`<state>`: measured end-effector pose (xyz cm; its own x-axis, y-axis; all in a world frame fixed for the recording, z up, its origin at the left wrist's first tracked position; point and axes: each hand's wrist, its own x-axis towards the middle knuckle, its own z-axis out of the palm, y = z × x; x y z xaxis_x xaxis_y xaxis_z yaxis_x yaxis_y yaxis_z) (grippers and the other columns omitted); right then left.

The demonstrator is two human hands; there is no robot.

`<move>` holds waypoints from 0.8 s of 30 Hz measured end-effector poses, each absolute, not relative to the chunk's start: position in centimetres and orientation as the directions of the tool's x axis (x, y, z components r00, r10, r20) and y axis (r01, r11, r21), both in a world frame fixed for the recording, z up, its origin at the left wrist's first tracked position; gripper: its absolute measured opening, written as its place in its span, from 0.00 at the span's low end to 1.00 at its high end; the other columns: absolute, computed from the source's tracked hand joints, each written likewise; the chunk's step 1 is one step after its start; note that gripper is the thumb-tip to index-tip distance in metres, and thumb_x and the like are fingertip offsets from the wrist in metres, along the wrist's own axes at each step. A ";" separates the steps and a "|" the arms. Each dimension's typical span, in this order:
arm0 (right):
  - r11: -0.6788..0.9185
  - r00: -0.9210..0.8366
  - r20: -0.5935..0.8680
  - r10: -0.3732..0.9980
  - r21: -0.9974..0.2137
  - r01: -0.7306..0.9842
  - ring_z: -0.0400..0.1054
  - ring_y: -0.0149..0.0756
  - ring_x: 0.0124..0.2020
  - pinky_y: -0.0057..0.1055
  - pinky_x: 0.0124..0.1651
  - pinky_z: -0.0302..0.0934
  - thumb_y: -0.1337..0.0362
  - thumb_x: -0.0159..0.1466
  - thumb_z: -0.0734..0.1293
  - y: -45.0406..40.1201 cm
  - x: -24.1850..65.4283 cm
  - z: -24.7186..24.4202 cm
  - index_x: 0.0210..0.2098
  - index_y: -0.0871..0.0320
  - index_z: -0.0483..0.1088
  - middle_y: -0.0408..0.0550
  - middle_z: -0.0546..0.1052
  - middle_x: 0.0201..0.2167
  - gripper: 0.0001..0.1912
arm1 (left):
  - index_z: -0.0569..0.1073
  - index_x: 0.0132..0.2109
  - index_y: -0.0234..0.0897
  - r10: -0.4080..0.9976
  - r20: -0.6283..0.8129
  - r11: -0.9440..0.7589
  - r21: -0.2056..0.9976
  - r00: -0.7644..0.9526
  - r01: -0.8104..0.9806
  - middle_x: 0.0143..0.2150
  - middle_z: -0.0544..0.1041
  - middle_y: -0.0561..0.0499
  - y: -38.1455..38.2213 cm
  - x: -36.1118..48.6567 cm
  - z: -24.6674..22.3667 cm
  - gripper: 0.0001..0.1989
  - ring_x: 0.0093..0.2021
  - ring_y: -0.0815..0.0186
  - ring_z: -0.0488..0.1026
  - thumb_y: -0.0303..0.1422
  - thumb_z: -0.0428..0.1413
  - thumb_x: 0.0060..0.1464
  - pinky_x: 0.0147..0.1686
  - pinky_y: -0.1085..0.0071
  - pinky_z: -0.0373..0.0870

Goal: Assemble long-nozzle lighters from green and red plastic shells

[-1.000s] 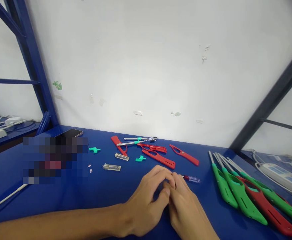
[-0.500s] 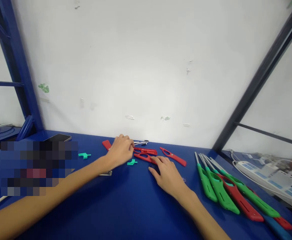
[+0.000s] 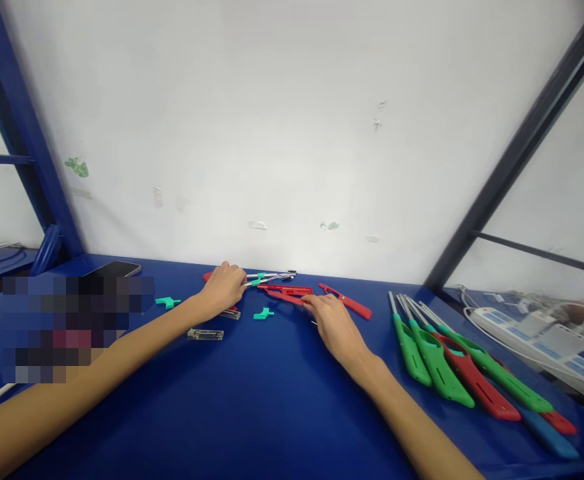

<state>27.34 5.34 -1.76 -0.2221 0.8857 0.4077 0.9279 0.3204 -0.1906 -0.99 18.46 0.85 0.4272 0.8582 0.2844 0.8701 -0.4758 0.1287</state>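
Note:
My right hand [image 3: 325, 317] pinches the end of a red shell half [image 3: 285, 297], which is tilted over another red shell half [image 3: 299, 290]. Further left, my left hand [image 3: 226, 283] is closed at the inner end of the metal rods with green collars [image 3: 258, 282]; its grip is partly hidden. Beneath and beside that hand show red plastic and a clear part [image 3: 232, 313]. A second clear part [image 3: 205, 335] lies nearer. One green trigger [image 3: 263, 313] sits between my hands, another [image 3: 167, 303] to the left.
Another red shell half [image 3: 347, 302] lies right of my right hand. Several green and red lighters [image 3: 439, 373] and a blue one [image 3: 547, 433] lie at the right. Beyond them are white power strips [image 3: 537, 340]. A phone [image 3: 115, 269] lies at the back left of the blue table.
My left hand has moved left and back to the rods, uncovering their green collars and the clear parts. My right hand has lifted the red shell half's near end.

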 end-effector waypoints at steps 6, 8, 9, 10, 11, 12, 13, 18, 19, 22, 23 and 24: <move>0.253 -0.098 0.441 0.892 -0.308 0.917 0.79 0.48 0.57 0.52 0.57 0.78 0.54 0.77 0.74 4.9 27.6 -1.2 0.65 0.55 0.75 0.55 0.79 0.63 0.21 | 0.76 0.66 0.37 0.832 0.373 -0.482 0.121 0.410 0.868 0.65 0.79 0.41 17.8 -0.8 1.6 0.21 0.59 0.52 0.81 0.41 0.64 0.74 0.58 0.49 0.83; 0.257 -0.095 0.427 0.899 -0.341 0.904 0.80 0.48 0.56 0.51 0.57 0.78 0.54 0.77 0.74 4.5 27.3 -0.8 0.65 0.56 0.75 0.54 0.80 0.63 0.22 | 0.76 0.66 0.37 0.812 0.419 -0.495 0.122 0.408 0.860 0.65 0.79 0.41 17.3 -0.8 2.4 0.21 0.59 0.52 0.81 0.41 0.64 0.74 0.57 0.49 0.83; 0.267 -0.103 0.419 0.902 -0.353 0.897 0.80 0.48 0.56 0.51 0.57 0.78 0.54 0.77 0.74 4.2 27.0 -0.6 0.65 0.56 0.75 0.54 0.80 0.63 0.22 | 0.76 0.66 0.37 0.798 0.444 -0.504 0.124 0.406 0.855 0.65 0.79 0.41 17.0 -0.9 2.9 0.20 0.59 0.52 0.81 0.41 0.64 0.74 0.57 0.49 0.83; 0.283 -0.120 0.412 0.903 -0.362 0.888 0.80 0.48 0.56 0.51 0.57 0.78 0.54 0.77 0.74 3.6 26.7 -0.4 0.65 0.56 0.75 0.54 0.80 0.63 0.21 | 0.76 0.66 0.37 0.783 0.472 -0.515 0.127 0.405 0.848 0.65 0.79 0.41 16.6 -1.0 3.4 0.20 0.59 0.52 0.81 0.41 0.64 0.74 0.57 0.49 0.83; 0.306 -0.144 0.407 0.902 -0.367 0.879 0.80 0.48 0.56 0.51 0.57 0.78 0.54 0.77 0.74 3.0 26.2 -0.2 0.64 0.56 0.75 0.54 0.80 0.63 0.21 | 0.76 0.66 0.37 0.765 0.502 -0.527 0.130 0.403 0.840 0.65 0.79 0.41 16.2 -1.2 3.9 0.20 0.59 0.52 0.81 0.41 0.64 0.74 0.57 0.49 0.83; 0.333 -0.173 0.403 0.899 -0.369 0.868 0.80 0.47 0.56 0.51 0.57 0.78 0.54 0.77 0.74 2.2 25.7 -0.1 0.64 0.55 0.75 0.54 0.80 0.62 0.21 | 0.76 0.66 0.37 0.744 0.533 -0.543 0.132 0.403 0.829 0.64 0.79 0.41 15.7 -1.4 4.3 0.20 0.58 0.52 0.81 0.41 0.64 0.74 0.57 0.49 0.83; 0.364 -0.209 0.398 0.893 -0.368 0.856 0.80 0.47 0.56 0.51 0.57 0.78 0.54 0.77 0.74 1.2 25.2 0.0 0.64 0.55 0.76 0.54 0.80 0.62 0.20 | 0.76 0.65 0.37 0.720 0.564 -0.563 0.132 0.405 0.816 0.64 0.79 0.41 15.2 -1.7 4.7 0.20 0.58 0.52 0.81 0.41 0.64 0.74 0.57 0.50 0.83; 0.472 -0.341 0.370 0.865 -0.362 0.804 0.80 0.46 0.54 0.49 0.57 0.78 0.55 0.77 0.73 -3.0 23.1 -0.6 0.62 0.55 0.77 0.53 0.81 0.61 0.18 | 0.77 0.65 0.37 0.552 0.668 -0.706 0.056 0.499 0.706 0.64 0.79 0.41 12.3 -3.7 4.8 0.19 0.57 0.53 0.81 0.41 0.64 0.74 0.56 0.51 0.84; 0.479 -0.350 0.366 0.862 -0.367 0.797 0.80 0.45 0.54 0.49 0.56 0.78 0.55 0.77 0.73 -3.5 23.0 -0.9 0.61 0.55 0.77 0.53 0.81 0.60 0.17 | 0.77 0.64 0.37 0.513 0.674 -0.736 0.027 0.531 0.676 0.63 0.80 0.41 11.8 -4.2 4.4 0.19 0.57 0.54 0.81 0.41 0.64 0.74 0.56 0.51 0.84; 0.479 -0.336 0.379 0.862 -0.398 0.782 0.80 0.46 0.56 0.51 0.58 0.78 0.55 0.77 0.73 -4.3 23.4 -1.4 0.61 0.55 0.77 0.53 0.81 0.61 0.17 | 0.77 0.64 0.37 0.403 0.686 -0.806 -0.048 0.606 0.589 0.63 0.80 0.42 10.6 -5.1 3.0 0.18 0.56 0.54 0.82 0.41 0.64 0.74 0.56 0.51 0.84; 0.474 -0.321 0.387 0.864 -0.413 0.777 0.80 0.47 0.57 0.52 0.59 0.77 0.55 0.77 0.73 -4.5 23.7 -1.5 0.61 0.55 0.77 0.54 0.81 0.62 0.17 | 0.77 0.64 0.37 0.370 0.694 -0.822 -0.065 0.618 0.566 0.63 0.80 0.42 10.3 -5.3 2.4 0.18 0.56 0.54 0.82 0.41 0.64 0.74 0.56 0.51 0.84; 0.468 -0.306 0.392 0.867 -0.430 0.772 0.79 0.47 0.57 0.52 0.60 0.77 0.55 0.77 0.73 -4.6 24.0 -1.6 0.61 0.55 0.77 0.54 0.81 0.62 0.17 | 0.77 0.64 0.37 0.341 0.702 -0.835 -0.078 0.625 0.544 0.62 0.80 0.42 10.1 -5.3 1.9 0.18 0.56 0.54 0.82 0.41 0.64 0.74 0.56 0.52 0.84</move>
